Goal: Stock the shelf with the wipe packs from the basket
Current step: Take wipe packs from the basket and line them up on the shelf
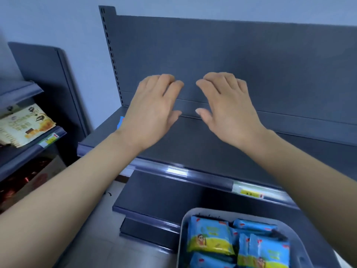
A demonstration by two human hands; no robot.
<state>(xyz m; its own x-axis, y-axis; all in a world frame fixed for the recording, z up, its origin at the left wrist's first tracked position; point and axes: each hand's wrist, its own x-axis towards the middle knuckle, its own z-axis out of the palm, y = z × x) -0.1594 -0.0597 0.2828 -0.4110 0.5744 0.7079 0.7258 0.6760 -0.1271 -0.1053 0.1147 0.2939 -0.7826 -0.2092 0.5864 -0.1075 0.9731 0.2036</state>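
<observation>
Both my hands hover side by side over the dark grey top shelf (pixel 193 144), palms down, holding nothing. My left hand (pixel 152 109) has loosely bent fingers; my right hand (pixel 228 109) mirrors it a short gap to the right. Below, at the bottom right, a light grey basket (pixel 183 225) holds several blue and yellow wipe packs (pixel 210 236). A sliver of blue (pixel 121 121) shows behind my left wrist at the shelf's left end; what it is cannot be told.
A lower grey shelf (pixel 154 196) sticks out under the top one, left of the basket. Price-tag strips (pixel 249 192) run along the top shelf's front edge. On the left a second shelving unit carries snack packets (pixel 25 124). A slotted upright (pixel 112 55) and back panel stand behind.
</observation>
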